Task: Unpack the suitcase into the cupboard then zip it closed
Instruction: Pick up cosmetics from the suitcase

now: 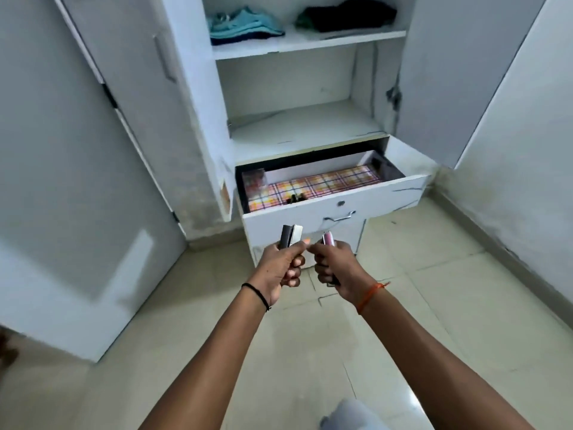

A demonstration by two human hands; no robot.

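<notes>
Both hands hold small slim items in front of the open cupboard drawer.

The left hand (283,264), a thin black band at its wrist, has its fingers curled round a bundle of slim dark and silver sticks (290,236); the right hand (336,262), an orange thread at its wrist, grips a small pink tube (328,238). Just beyond them the white drawer with a metal handle (372,200) stands pulled out, lined with pink checked paper (319,184) and holding a few small dark items. Above, the white cupboard (198,88) has folded turquoise clothes (242,24) and dark clothes (347,13) on its upper shelf. The suitcase is out of view.
</notes>
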